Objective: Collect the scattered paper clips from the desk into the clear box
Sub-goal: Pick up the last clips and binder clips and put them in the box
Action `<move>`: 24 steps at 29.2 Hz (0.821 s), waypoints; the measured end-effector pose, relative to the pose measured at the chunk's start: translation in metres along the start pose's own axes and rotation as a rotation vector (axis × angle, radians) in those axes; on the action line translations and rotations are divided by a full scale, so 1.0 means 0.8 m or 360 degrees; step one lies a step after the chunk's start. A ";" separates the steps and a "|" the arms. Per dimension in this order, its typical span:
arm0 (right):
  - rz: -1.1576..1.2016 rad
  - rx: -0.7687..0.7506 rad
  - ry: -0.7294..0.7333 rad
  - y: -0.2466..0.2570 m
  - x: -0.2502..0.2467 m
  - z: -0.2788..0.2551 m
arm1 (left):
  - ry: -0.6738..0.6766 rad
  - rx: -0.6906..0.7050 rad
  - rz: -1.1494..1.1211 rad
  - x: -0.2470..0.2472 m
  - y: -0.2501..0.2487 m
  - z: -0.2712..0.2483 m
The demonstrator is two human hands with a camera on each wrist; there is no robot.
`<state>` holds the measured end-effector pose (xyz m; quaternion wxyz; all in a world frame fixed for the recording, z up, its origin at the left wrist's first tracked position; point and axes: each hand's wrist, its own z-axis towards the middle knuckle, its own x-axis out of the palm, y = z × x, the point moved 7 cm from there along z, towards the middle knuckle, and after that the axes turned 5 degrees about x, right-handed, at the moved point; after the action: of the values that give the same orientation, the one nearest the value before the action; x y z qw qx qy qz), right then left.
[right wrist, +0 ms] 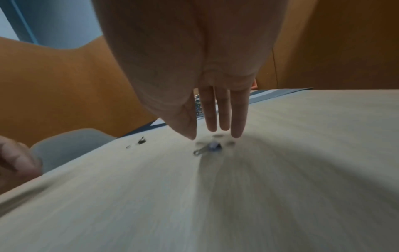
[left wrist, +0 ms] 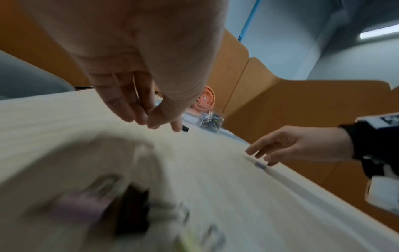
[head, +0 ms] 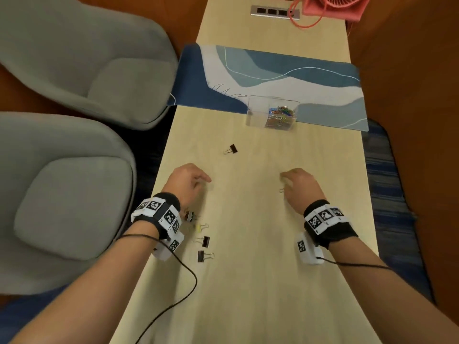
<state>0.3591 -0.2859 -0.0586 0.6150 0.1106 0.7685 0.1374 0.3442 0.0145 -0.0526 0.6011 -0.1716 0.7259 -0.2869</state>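
Note:
The clear box [head: 250, 112] stands at the mat's near edge, with coloured paper clips piled in its right half. It also shows far off as the box [left wrist: 210, 121]. My right hand [head: 283, 177] hovers with straight fingers [right wrist: 210, 117] just over a small blue clip [right wrist: 212, 147], the same clip [head: 282, 190] seen from the head. My left hand [head: 207, 181] hangs over bare desk, fingers [left wrist: 121, 105] loosely bunched, holding nothing that I can see. A black binder clip [head: 231, 148] lies between the hands and the box. Several more clips [head: 204, 241] lie beside my left wrist.
A blue and white mat [head: 273, 75] lies across the desk behind the box. An orange fan [head: 332, 6] and a socket strip [head: 274, 12] sit at the far end. Two grey chairs [head: 74, 65] stand left of the desk. Wrist cables trail over the near edge.

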 end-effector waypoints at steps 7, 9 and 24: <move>-0.0174 -0.0049 0.0126 0.054 0.075 -0.084 | 0.0174 0.0005 0.0282 0.032 0.008 -0.119; -0.0183 -0.0124 0.0118 0.078 0.087 -0.098 | 0.0166 0.0050 0.0271 0.035 0.002 -0.135; 0.0692 0.0039 0.0636 0.186 0.120 -0.140 | 0.0026 0.0020 0.0216 0.032 0.012 -0.143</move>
<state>0.2285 -0.1219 -0.0716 0.4061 0.2508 0.8344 0.2755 0.2284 0.0311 -0.0657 0.6143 -0.1157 0.7389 -0.2514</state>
